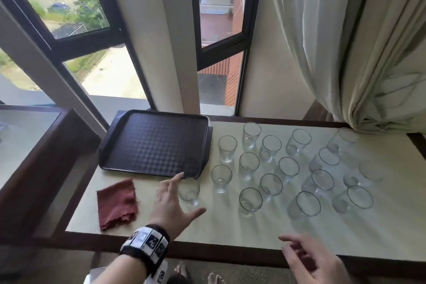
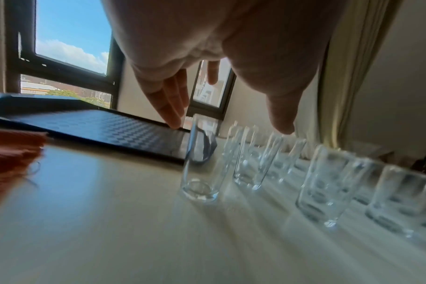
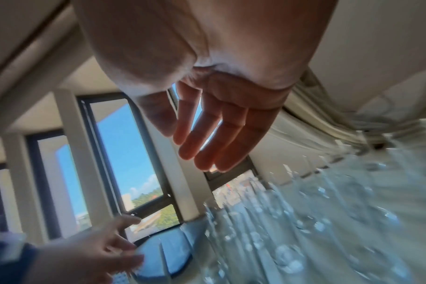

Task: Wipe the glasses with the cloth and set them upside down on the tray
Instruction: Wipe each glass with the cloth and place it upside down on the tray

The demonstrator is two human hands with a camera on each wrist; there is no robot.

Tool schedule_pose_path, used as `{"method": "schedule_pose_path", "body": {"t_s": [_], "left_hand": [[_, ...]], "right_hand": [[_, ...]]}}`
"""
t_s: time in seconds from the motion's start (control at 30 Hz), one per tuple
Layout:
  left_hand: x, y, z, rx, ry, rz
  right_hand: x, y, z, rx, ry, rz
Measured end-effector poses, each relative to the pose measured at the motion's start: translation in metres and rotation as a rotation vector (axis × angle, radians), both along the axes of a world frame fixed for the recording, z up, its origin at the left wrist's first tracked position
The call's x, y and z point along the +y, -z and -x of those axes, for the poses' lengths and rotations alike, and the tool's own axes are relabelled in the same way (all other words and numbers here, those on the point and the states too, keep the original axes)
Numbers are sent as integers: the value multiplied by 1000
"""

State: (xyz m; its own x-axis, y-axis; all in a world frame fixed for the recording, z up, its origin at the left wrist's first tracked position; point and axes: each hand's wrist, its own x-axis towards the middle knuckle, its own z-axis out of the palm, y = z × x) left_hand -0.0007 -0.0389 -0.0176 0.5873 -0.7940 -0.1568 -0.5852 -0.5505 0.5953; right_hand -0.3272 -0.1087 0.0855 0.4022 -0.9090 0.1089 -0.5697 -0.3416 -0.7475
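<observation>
One upright glass [image 1: 189,191] stands just right of the spread, empty left hand [image 1: 171,203], beside the tray's [image 1: 110,143] near right corner. The right hand [image 1: 311,258], loose and empty, hangs farther off; the cloth [image 1: 117,203] lies left.

Clear glasses [image 1: 272,168] stood upright, mouths up, in loose rows on the right of the table, none on the dark patterned tray [image 1: 129,157] at the back left. The leftmost glass [image 1: 189,191] stood just beside the tray's near right corner. A crumpled red cloth [image 1: 117,204] lay flat in front of the tray
</observation>
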Motion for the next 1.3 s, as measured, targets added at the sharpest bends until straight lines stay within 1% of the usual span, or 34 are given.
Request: {"method": "schedule_pose_path", "body": {"t_s": [0.03,0.07,0.17,0.23,0.3,0.37,0.43,0.53,0.63,0.73,0.83,0.97,1.03,1.1,1.13,1.17,1.23,1.3], "left_hand": [[-13,7,-1,62,12,-17],[-22,17,-4,114,3,-17],[-35,39,-14,159,-6,-31],[-36,43,-18,192,-19,-19],[-29,38,-22,265,-52,30],[-14,29,-32,345,-152,131],[6,10,-46,450,-319,266],[42,-29,-77,645,-569,460],[79,-69,-114,825,-727,690],[102,-99,-149,926,-737,871],[102,-121,-175,1004,-683,981],[85,-138,-197,1001,-641,996],[78,-141,-202,1000,-642,993],[73,-141,-206,990,-644,977],[71,-140,-208,981,-638,968],[69,-141,-209,976,-639,958],[65,-143,-213,978,-641,947],[59,-144,-216,1005,-645,955]], "right_hand": [[-4,-4,-10,-19,-77,-45],[-9,-9,-23,-45,-107,-43],[-29,-23,-49,-132,-195,-51],[-38,-28,-74,-110,-272,0],[-44,-25,-95,-122,-314,32],[-49,-20,-120,-106,-353,38],[-50,-12,-147,-93,-398,30],[-42,4,-197,-42,-496,-69],[-28,30,-255,94,-638,-126],[-8,64,-318,316,-834,-123],[16,107,-372,502,-985,-76],[37,147,-418,696,-1155,37],[41,157,-424,776,-1175,86],[43,165,-422,833,-1151,127],[43,167,-420,844,-1117,97],[42,166,-418,842,-1076,92],[38,169,-412,783,-1001,189],[28,160,-408,700,-949,172]]}}
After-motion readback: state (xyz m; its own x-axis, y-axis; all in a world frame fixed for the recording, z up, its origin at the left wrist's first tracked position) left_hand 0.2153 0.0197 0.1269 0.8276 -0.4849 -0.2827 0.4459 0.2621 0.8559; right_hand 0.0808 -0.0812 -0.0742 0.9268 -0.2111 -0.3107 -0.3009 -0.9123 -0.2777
